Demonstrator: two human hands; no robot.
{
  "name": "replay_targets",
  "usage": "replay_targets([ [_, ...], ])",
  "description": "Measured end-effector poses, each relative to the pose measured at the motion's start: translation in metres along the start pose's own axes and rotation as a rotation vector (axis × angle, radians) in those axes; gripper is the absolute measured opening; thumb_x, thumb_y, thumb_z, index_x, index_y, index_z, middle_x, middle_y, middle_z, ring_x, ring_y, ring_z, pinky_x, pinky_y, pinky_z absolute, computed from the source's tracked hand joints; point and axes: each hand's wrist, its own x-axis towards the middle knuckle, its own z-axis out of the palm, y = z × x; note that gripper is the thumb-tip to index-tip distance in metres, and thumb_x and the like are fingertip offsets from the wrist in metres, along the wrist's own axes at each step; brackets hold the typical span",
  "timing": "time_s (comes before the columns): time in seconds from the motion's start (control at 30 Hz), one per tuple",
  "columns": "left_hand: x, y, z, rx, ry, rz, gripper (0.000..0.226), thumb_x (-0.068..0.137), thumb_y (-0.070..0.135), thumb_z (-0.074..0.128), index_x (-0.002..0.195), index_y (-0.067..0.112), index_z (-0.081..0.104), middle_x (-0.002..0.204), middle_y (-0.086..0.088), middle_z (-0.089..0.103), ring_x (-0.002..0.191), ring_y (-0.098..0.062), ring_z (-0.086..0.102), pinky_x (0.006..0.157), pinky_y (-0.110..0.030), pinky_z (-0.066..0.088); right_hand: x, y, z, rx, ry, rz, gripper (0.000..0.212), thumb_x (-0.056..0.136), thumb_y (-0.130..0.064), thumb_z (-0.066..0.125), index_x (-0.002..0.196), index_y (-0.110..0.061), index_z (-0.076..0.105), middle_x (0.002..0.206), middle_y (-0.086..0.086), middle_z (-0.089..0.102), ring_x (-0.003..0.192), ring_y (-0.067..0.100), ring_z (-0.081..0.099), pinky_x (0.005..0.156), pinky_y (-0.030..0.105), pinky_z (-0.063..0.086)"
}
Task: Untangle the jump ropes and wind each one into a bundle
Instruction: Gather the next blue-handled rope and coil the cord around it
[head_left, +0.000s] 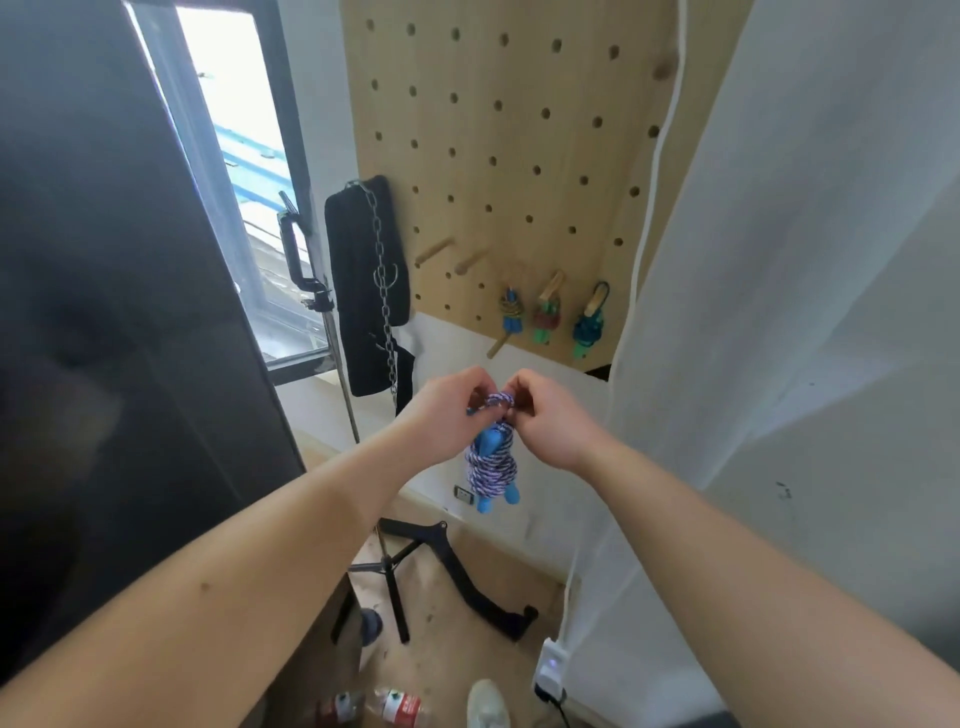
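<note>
A jump rope bundle of blue, white and purple braided cord with blue handles hangs in the air in front of me. My left hand and my right hand pinch its top loop from either side, both shut on the cord. The blue handle ends poke out below the coil. Three other wound rope bundles hang from pegs on the wooden pegboard: a blue and yellow one, a green and red one, and a teal one.
A black pad with a metal chain hangs left of the pegboard. A phone tripod stands by the window. A dark panel fills the left. White curtain at right. Bottles, a power strip and a black stand lie on the floor.
</note>
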Motion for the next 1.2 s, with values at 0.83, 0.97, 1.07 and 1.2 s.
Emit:
replay_targets([
  [0.83, 0.252, -0.088, -0.056, -0.173, 0.276, -0.295, 0.013, 0.089, 0.027, 0.071, 0.101, 0.029, 0.069, 0.090, 0.011, 0.071, 0.084, -0.002, 0.067, 0.065, -0.014, 0.049, 0.304, 0.005, -0.042, 0.037, -0.026, -0.105, 0.010, 0.094, -0.023, 0.067, 0.102, -0.017, 0.066, 0.091, -0.002, 0.068, 0.083, 0.015, 0.065, 0.071, 0.033, 0.055],
  [0.97, 0.275, -0.100, -0.057, -0.011, 0.201, -0.307, 0.016, 0.091, 0.026, 0.068, 0.106, 0.026, 0.071, 0.095, 0.009, 0.071, 0.088, -0.008, 0.067, 0.077, -0.026, 0.057, 0.325, 0.013, -0.041, -0.081, 0.011, -0.071, 0.011, 0.089, -0.020, 0.072, 0.087, -0.021, 0.061, 0.080, -0.008, 0.064, 0.073, 0.011, 0.062, 0.057, 0.027, 0.044],
  [1.07, 0.290, -0.106, -0.059, 0.042, 0.130, -0.297, 0.019, 0.090, 0.032, 0.069, 0.109, 0.029, 0.073, 0.099, 0.009, 0.073, 0.091, -0.009, 0.068, 0.080, -0.029, 0.057, 0.334, 0.021, -0.040, -0.126, 0.027, -0.058, 0.015, 0.086, -0.014, 0.070, 0.077, -0.023, 0.061, 0.079, -0.007, 0.066, 0.078, 0.015, 0.063, 0.068, 0.034, 0.054],
  [1.2, 0.308, -0.103, -0.061, 0.080, 0.074, -0.291, 0.020, 0.090, 0.029, 0.067, 0.109, 0.027, 0.073, 0.100, 0.007, 0.074, 0.081, -0.005, 0.068, 0.067, -0.019, 0.052, 0.345, 0.024, -0.044, -0.191, 0.039, -0.079, 0.012, 0.086, -0.007, 0.065, 0.083, -0.018, 0.065, 0.082, -0.001, 0.068, 0.078, 0.019, 0.064, 0.071, 0.038, 0.056],
])
